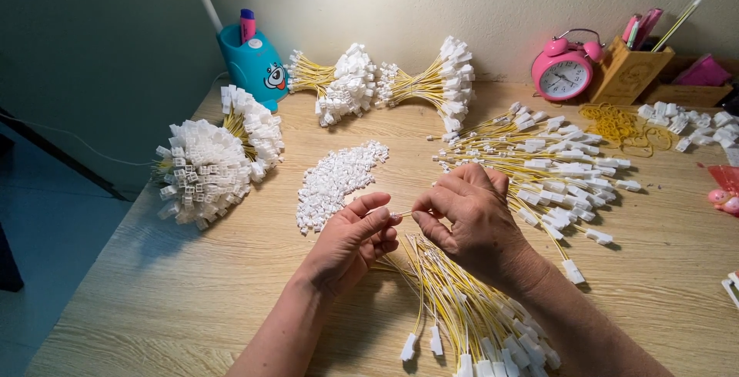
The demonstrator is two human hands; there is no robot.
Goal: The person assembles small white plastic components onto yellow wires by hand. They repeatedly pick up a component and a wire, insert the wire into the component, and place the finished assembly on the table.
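Observation:
My left hand (356,239) and my right hand (471,215) meet above the wooden table (192,300), pinching the two ends of one thin yellow wire (402,213) between thumb and fingers. Under my hands lies a fan of yellow wires with white plastic connectors (462,323) at the near ends. A loose heap of small white connector housings (335,180) lies just left of my hands. Whether my left fingers also hold a housing is hidden.
A spread of finished wires with connectors (550,165) lies to the right. Tied bundles sit at the left (212,165) and back (346,88) (443,84). A blue pen holder (254,61), pink alarm clock (563,73), wooden pencil box (635,73) and yellow rubber bands (620,127) stand along the wall.

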